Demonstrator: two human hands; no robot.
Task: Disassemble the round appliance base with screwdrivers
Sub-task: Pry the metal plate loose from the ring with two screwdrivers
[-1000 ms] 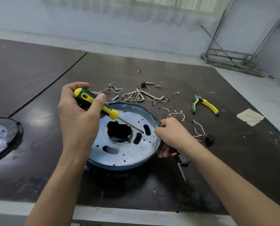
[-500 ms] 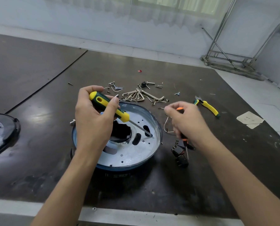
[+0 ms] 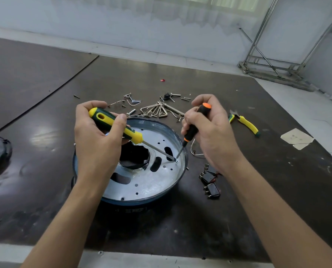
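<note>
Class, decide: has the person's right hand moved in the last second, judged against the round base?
Yes. The right hand lifted off the table beside the round base, setting an orange-black screwdriver tip inside it.

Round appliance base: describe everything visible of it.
The round appliance base is a shallow dish: dark bluish rim, silvery metal plate inside with small holes, oval slots and a jagged dark central opening. It lies flat on the dark table. The tips of the yellow-green screwdriver and the black-orange screwdriver meet at a small ringed fastener near its right edge.
</note>
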